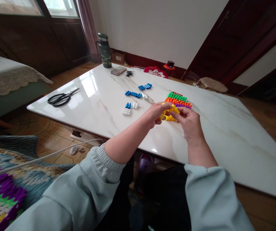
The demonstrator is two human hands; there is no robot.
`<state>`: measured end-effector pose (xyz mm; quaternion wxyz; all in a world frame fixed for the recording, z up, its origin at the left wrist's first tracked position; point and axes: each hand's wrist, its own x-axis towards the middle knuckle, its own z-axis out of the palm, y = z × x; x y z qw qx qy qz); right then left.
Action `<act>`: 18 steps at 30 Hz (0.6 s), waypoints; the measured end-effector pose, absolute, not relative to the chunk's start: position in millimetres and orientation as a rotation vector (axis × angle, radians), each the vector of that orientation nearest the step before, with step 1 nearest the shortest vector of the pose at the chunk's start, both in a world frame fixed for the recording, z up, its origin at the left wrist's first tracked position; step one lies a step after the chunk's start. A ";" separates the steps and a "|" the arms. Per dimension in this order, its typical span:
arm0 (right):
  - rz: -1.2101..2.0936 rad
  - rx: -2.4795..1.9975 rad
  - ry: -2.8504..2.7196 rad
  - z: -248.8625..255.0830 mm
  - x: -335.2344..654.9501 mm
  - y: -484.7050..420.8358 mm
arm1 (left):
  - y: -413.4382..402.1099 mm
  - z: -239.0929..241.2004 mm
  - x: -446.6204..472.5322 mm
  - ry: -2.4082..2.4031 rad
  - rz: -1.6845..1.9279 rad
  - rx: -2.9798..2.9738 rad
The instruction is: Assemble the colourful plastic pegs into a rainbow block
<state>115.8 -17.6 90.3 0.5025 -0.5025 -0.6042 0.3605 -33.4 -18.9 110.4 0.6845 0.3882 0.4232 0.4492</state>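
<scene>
My left hand [159,113] and my right hand [190,121] are close together over the near side of the table, fingers closed on a cluster of yellow plastic beads [175,109]. More yellow shows just under the fingers; whether it joins the held cluster I cannot tell. Right behind my hands lies a woven panel of beads [177,100] in rows of red, green, orange and purple. To the left rest small groups of blue beads [136,94] and white beads [126,111]. My fingers partly cover the yellow beads, and any thread between them is too fine to see.
Black-handled scissors [60,98] lie near the left end of the glossy marble-patterned table [224,138]. A camouflage flask [104,51], a phone [118,70] and keys [129,73] sit at the far left corner. A white cord [41,158] crosses at lower left.
</scene>
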 end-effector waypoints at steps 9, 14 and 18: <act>0.848 -1.187 -1.543 111.6 151.9 -35.6 | -23.7 118.5 -29.6 0.923 0.981 0.873; 0.861 -1.235 -1.358 121.4 187.6 -40.8 | -23.1 120.4 -33.0 0.916 1.025 0.781; 0.808 -1.260 -1.270 124.5 209.0 -42.7 | -24.5 119.3 -33.5 0.905 1.015 0.787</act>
